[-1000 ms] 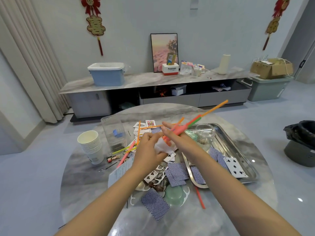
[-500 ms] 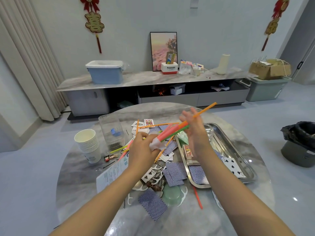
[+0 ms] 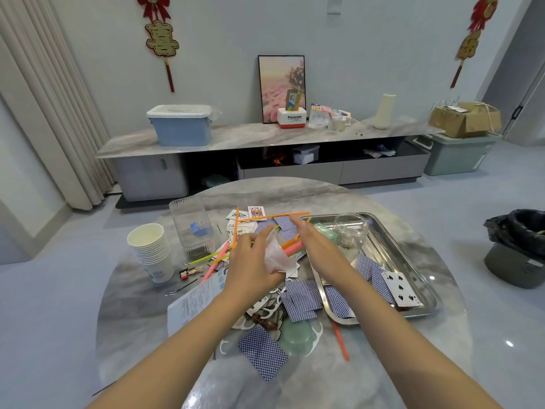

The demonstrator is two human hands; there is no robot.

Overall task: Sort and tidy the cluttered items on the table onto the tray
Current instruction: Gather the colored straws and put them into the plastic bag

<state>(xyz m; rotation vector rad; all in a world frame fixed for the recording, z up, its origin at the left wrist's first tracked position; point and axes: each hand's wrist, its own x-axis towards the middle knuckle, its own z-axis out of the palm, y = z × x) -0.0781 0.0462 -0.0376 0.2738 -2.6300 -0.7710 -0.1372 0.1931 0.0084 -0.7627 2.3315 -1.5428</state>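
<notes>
A pale wall [image 3: 368,48] carries two red hanging ornaments [image 3: 160,39]. Cream curtains [image 3: 50,107] hang far left. A long low marble-topped cabinet [image 3: 250,140] stands on the glossy grey floor [image 3: 44,290].

Home living room: media console [image 3: 265,140], curtains [image 3: 44,98]

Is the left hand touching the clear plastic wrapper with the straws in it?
Touching. In the head view the left hand has its fingers curled round the clear plastic wrapper, from which the straws stick out toward the right hand.
</notes>
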